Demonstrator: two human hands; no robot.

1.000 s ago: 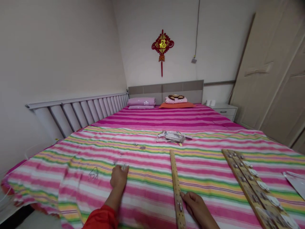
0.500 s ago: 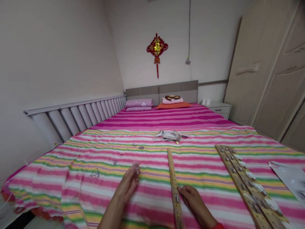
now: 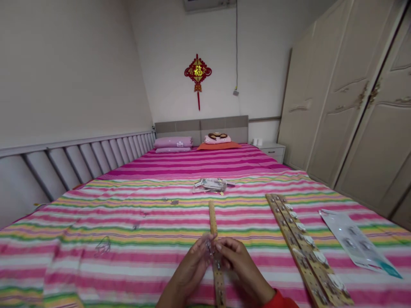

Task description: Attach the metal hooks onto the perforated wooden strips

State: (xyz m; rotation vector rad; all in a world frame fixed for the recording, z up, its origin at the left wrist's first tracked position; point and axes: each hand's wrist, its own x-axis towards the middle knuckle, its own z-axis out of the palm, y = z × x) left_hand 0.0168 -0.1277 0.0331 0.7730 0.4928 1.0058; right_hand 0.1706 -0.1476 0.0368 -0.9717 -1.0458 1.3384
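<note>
A narrow wooden strip with holes [image 3: 213,218] lies lengthwise on the striped bedspread, with small metal pieces on its near part. Over its middle, my left hand [image 3: 196,262] is closed on a small clear, shiny piece [image 3: 209,247]. Close beside it, my right hand [image 3: 236,259] has thumb and forefinger pinched at the strip's right side; whatever is between those fingertips is too small to make out.
Two joined wooden strips [image 3: 293,239] bearing metal parts and white discs lie at the right, beside a clear package [image 3: 356,241]. Farther back sits a plastic-wrapped bundle [image 3: 212,185]. Small bits and a thin wire tangle [image 3: 103,247] lie left.
My left hand has moved right with the clear piece, over to the strip and my right hand. The view has turned slightly to the right.
</note>
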